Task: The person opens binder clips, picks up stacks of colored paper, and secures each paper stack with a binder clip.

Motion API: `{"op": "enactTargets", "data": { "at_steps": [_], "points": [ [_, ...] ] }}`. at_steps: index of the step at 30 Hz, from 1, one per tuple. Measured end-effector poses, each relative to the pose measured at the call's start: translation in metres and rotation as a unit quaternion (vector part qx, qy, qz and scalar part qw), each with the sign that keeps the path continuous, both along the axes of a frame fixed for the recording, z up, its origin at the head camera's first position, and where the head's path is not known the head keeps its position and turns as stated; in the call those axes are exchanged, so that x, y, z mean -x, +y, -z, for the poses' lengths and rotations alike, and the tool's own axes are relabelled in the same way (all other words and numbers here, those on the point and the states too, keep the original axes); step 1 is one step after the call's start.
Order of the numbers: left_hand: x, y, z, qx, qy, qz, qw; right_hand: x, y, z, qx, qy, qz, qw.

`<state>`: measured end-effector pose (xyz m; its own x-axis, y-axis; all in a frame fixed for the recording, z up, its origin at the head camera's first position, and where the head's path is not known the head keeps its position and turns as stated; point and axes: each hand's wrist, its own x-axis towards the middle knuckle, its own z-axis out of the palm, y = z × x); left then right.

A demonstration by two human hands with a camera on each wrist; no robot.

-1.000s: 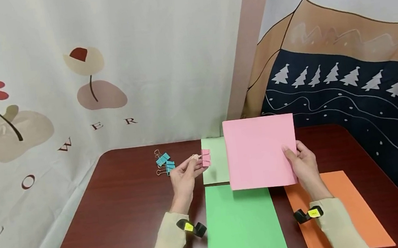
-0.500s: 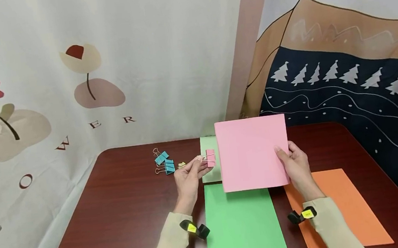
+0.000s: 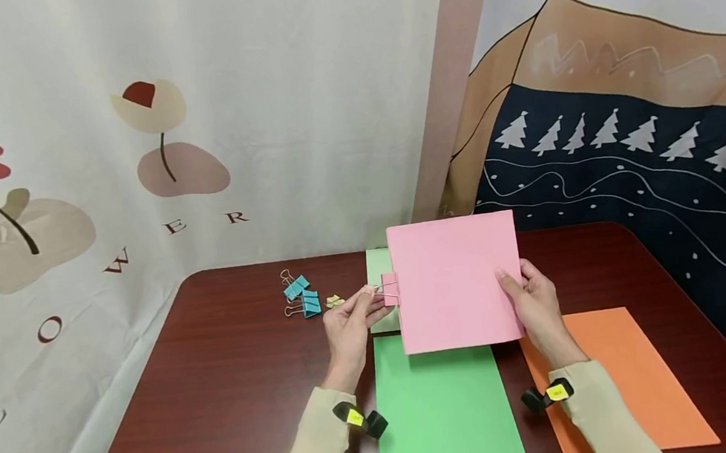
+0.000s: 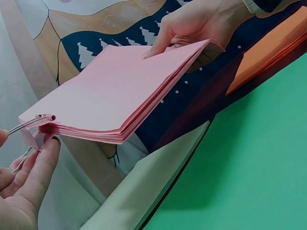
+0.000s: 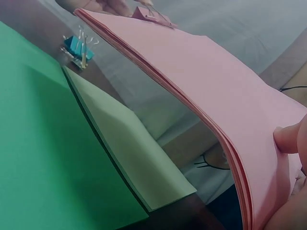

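Note:
A stack of pink paper (image 3: 457, 283) is held up above the table, its sheets showing as layers along the edge in both wrist views. My right hand (image 3: 535, 304) grips its right edge, thumb on the front face. At the left edge, my left hand (image 3: 350, 332) pinches the wire handles of a pink binder clip (image 3: 389, 289). In the left wrist view the clip's mouth (image 4: 41, 123) stands spread around the edge of the stack. One left finger lies just under that edge.
On the table (image 3: 240, 390) lie green paper (image 3: 447, 411), pale green paper (image 3: 377, 262) behind it and orange paper (image 3: 636, 382) at right. Teal binder clips (image 3: 308, 304) and small yellow clips (image 3: 334, 301) sit left of my left hand. Printed curtains hang behind.
The pink stack has moved left in my right hand, while my left hand has brought the pink binder clip rightward. The clip, apart from the stack earlier, now sits at its left edge.

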<state>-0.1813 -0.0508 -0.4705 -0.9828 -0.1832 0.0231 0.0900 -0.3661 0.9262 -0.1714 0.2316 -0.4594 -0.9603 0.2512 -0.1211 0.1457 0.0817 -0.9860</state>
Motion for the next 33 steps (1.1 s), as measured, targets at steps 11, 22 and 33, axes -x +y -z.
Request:
{"op": "enactTargets", "data": {
  "at_steps": [11,22,33],
  "points": [
    [-0.002,0.006,0.002,0.008,-0.009,-0.011,0.9999,0.0,-0.008,0.004,0.018,-0.002,-0.002,0.9998],
    [0.001,0.009,0.004,0.008,-0.039,0.021,0.999,0.002,-0.007,0.004,0.013,-0.008,0.005,0.9999],
    [0.004,-0.001,0.003,-0.009,-0.078,0.145,0.9863,0.002,0.009,0.0,-0.055,-0.035,-0.016,0.9977]
  ]
}}
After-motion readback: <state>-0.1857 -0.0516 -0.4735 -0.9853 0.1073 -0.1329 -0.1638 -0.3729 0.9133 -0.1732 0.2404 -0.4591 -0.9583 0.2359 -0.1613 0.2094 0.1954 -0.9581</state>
